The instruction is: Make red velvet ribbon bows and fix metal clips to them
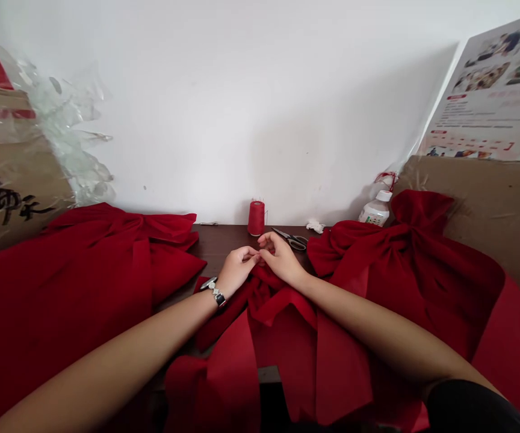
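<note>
My left hand (pixel 238 269), with a watch (pixel 209 283) and a bracelet (pixel 217 293) at its wrist, is closed in a pinch. Its fingertips meet those of my right hand (pixel 280 257), whose thumb and fingers are also bent into a pinch. Whatever lies between the fingertips is too small to make out. Right below both hands is a gathered bunch of red fabric (pixel 266 291), from which wide red ribbon tails (pixel 233 355) hang toward me. Behind the hands stands a cone of red thread (pixel 256 218) with needles or pins sticking up from its top. Scissors (pixel 294 240) lie beside it.
Large red fabric bows (pixel 92 270) (pixel 404 252) are piled at left and right. A white-capped bottle (pixel 376 209) and a crumpled white scrap (pixel 315 225) sit near the wall. Cardboard boxes (pixel 11 174) (pixel 476 192) flank the dark table (pixel 215 242).
</note>
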A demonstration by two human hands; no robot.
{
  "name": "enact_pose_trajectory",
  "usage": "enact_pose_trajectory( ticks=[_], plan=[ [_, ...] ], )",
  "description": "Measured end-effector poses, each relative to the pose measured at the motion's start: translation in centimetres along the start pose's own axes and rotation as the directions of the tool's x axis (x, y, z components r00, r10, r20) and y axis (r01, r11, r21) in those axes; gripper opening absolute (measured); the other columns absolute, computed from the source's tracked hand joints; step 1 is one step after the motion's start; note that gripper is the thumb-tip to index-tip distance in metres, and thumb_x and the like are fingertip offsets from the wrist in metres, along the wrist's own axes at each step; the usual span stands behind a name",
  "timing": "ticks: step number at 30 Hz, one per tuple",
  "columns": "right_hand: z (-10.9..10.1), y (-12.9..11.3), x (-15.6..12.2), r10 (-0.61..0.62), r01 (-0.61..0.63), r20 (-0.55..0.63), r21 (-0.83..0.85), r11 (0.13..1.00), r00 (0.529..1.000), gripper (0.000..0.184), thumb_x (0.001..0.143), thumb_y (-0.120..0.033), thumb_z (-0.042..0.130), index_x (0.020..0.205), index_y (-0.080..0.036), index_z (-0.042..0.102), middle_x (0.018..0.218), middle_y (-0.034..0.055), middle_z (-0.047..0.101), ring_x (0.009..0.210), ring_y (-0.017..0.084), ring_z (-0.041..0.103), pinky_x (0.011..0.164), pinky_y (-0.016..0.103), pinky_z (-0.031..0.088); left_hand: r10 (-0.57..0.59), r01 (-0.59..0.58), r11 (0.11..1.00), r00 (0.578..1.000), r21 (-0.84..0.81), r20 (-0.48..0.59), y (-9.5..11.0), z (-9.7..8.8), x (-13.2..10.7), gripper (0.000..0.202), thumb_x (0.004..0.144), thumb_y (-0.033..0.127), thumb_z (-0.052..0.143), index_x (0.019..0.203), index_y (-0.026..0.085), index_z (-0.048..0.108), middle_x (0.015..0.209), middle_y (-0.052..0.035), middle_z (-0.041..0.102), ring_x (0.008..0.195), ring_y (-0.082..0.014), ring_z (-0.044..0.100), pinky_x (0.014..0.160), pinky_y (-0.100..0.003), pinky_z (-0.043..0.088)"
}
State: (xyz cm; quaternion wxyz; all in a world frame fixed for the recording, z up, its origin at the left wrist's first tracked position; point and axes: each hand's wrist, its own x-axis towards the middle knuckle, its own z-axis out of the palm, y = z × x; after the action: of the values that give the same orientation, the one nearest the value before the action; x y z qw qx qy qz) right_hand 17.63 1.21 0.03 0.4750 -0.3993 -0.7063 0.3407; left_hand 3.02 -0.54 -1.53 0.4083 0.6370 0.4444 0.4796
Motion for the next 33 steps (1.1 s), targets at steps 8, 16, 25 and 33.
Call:
enact_pose_trajectory(
  ticks=[8, 16, 25, 33],
  plan=[
    [-0.6, 3.2, -0.1, 0.097, -0.152, 0.214, 0.258, 0.954, 0.972, 0.014, 0.073, -0.026, 0.061, 0.081, -0.014, 0.059, 0.076, 0.0011, 0.063, 0.069, 0.010, 0.060, 0.073, 0.024, 0.048, -0.052, 0.052, 0.999, 0.997, 0.007, 0.058, 0.5, -1.6, -0.1, 0.026, 0.072, 0.038, 0.068, 0.081, 0.014, 0.074, 0.085, -0.0073, 0.075, 0.085, -0.0219, 0.066, 0.084, -0.033, 0.048],
    [-0.2, 3.2, -0.1, 0.055, -0.114, 0.184, 0.329, 0.938, 0.981, 0.025, 0.069, -0.036, 0.070, 0.078, -0.015, 0.059, 0.071, 0.0003, 0.062, 0.059, 0.009, 0.058, 0.058, 0.021, 0.049, -0.053, 0.049, 0.996, 0.997, 0.080, 0.060, 0.4, -1.7, 0.0, 0.030, 0.072, 0.040, 0.069, 0.085, 0.014, 0.075, 0.089, -0.0086, 0.076, 0.086, -0.0232, 0.066, 0.081, -0.032, 0.048],
    [-0.3, 2.9, -0.2, 0.045, -0.098, 0.178, 0.298, 0.950, 0.983, 0.028, 0.068, -0.039, 0.071, 0.075, -0.015, 0.059, 0.068, -0.0004, 0.060, 0.058, 0.008, 0.055, 0.055, 0.020, 0.048, 0.006, -0.017, 0.970, 0.999, 0.244, 0.046, 1.0, -1.6, -0.1, 0.025, 0.072, 0.037, 0.066, 0.080, 0.015, 0.076, 0.083, -0.0063, 0.076, 0.080, -0.0227, 0.067, 0.078, -0.031, 0.048],
    [-0.3, 3.0, -0.2, 0.072, -0.120, 0.181, 0.272, 0.955, 0.981, 0.030, 0.067, -0.042, 0.070, 0.075, -0.016, 0.058, 0.068, -0.0008, 0.060, 0.053, 0.007, 0.052, 0.055, 0.020, 0.047, 0.029, -0.040, 0.965, 0.998, 0.258, 0.047, 1.1, -1.5, -0.2, 0.026, 0.074, 0.037, 0.065, 0.081, 0.015, 0.075, 0.085, -0.0077, 0.076, 0.081, -0.0228, 0.067, 0.078, -0.031, 0.049]
  ],
)
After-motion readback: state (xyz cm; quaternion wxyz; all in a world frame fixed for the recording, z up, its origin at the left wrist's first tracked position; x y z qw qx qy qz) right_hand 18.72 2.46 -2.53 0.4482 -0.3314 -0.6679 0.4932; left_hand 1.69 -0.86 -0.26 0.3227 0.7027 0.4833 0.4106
